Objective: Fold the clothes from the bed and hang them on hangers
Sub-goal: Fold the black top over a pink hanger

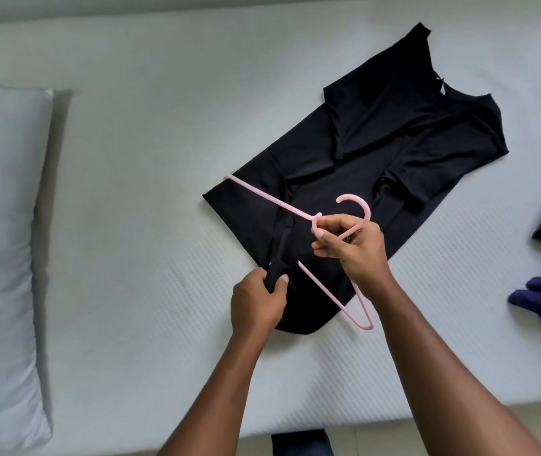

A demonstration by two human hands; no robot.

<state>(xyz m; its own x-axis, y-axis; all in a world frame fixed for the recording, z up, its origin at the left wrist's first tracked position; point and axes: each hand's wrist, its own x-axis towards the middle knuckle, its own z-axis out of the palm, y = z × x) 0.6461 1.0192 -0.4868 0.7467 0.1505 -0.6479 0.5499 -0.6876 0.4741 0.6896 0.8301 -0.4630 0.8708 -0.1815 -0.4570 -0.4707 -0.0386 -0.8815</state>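
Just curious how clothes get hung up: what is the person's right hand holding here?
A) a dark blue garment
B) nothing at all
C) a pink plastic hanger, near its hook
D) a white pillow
C: the right hand is curled round the pink plastic hanger just below its hook, above the black sleeveless garment, whose fabric the left hand pinches.

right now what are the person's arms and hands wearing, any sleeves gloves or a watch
Nothing worn shows: the left hand and right hand are ungloved, and both arms are bare down to the frame's bottom edge, with no sleeves, watch or bracelet visible.
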